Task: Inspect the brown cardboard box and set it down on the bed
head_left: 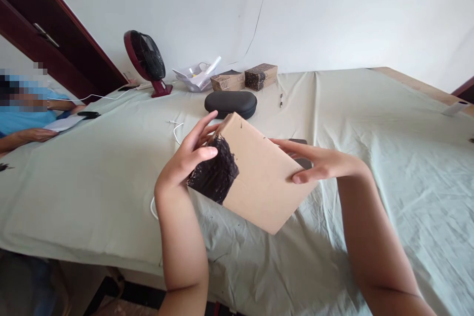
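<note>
At far left, a co-worker's hand (35,134) lies by a paper sheet (64,123); a red fan (146,59) stands beyond. The left hand (188,155) grips the black-scribbled side of a cardboard box (259,182), held tilted over the cloth-covered table (388,133), nearer than a black case (230,102). The right hand (314,163) clamps its right edge.

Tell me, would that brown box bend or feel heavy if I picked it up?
Probably stiff: the box keeps flat faces and sharp corners while held tilted. Likely light, since the left grip and right grip hold it up mostly with fingertips. Its dull cardboard looks unlikely to slip.
</note>
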The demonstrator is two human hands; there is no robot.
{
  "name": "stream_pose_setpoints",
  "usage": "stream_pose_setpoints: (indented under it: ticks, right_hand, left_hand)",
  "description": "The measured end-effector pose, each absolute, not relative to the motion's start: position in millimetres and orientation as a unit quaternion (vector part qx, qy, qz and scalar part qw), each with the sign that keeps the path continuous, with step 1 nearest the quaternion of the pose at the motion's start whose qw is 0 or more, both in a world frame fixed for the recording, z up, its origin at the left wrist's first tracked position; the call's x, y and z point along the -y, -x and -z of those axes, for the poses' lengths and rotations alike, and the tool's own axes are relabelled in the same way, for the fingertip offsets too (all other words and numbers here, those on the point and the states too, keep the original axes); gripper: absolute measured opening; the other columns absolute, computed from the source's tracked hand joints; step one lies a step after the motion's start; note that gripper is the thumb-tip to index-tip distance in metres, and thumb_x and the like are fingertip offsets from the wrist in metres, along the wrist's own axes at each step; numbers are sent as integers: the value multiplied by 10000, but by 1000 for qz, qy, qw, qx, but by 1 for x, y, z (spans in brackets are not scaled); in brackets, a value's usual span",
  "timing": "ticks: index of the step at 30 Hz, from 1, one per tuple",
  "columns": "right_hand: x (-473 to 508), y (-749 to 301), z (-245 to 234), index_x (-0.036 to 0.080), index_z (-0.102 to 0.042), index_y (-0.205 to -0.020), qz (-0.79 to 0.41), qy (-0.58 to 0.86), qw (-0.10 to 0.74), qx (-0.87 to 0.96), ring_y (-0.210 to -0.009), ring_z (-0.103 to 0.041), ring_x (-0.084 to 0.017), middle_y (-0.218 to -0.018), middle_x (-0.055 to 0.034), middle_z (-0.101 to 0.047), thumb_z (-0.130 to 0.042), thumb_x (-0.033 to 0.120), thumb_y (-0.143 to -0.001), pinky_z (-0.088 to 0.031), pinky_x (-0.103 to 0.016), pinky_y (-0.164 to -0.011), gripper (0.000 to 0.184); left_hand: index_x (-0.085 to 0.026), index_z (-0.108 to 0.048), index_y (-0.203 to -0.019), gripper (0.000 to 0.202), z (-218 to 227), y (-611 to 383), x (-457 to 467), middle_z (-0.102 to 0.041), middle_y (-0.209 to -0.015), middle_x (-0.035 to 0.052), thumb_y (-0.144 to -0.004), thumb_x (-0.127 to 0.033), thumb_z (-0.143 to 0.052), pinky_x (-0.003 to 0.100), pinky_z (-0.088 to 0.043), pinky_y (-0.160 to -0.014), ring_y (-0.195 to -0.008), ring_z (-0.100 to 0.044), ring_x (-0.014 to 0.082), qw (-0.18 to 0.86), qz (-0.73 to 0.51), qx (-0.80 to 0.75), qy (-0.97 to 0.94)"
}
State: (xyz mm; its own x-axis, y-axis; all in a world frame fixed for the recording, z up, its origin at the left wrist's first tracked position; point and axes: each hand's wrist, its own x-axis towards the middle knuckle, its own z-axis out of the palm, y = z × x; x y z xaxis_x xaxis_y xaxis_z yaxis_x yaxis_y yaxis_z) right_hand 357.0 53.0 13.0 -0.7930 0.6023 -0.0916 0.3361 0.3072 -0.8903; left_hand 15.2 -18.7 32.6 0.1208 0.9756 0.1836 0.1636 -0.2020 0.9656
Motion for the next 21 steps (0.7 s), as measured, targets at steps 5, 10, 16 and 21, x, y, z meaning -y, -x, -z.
stream_pose_setpoints:
  ticks: [5,10,16,21]
  right_hand:
    - [-55,-335,-10,315,-227,-1757,-569,251,93,778,-1487,-527,-391,-1644,-102,-532,-860,504,-831,-537,-502,-1163,1137]
    - [-58,-338,-4,299,-226,-1752,-630,211,134,736,-1416,-611,-359,-1628,-129,-554,-780,505,-940,-594,-459,-1090,1005]
    - [-57,-331,2,333,-244,-1749,-637,201,89,739,-1451,-590,-340,-1640,-99,-546,-752,583,-962,-570,-462,-1141,970]
    - [-66,-340,4,356,-481,-1655,-580,343,124,729,-1333,-675,-360,-1586,-86,-596,-599,807,-950,-624,-488,-1045,845]
  left_hand:
    - [-266,-509,-1602,968,-30,-9,20,-561,-1627,134,-761,-615,-837,571,-362,-1290,-1560,-440,449,437,-464,-477,-605]
    - [-333,-496,-1621,942,-22,7,25,-491,-1689,107,-826,-779,-735,630,-248,-1334,-1617,-347,444,431,-468,-493,-594]
    - [-317,-633,-1488,786,-26,-3,20,-600,-1590,88,-789,-620,-826,593,-334,-1308,-1541,-459,439,428,-466,-538,-557]
    - [-272,-697,-1366,636,-26,-1,17,-714,-1407,80,-809,-566,-787,530,-467,-1199,-1366,-612,421,417,-462,-556,-552]
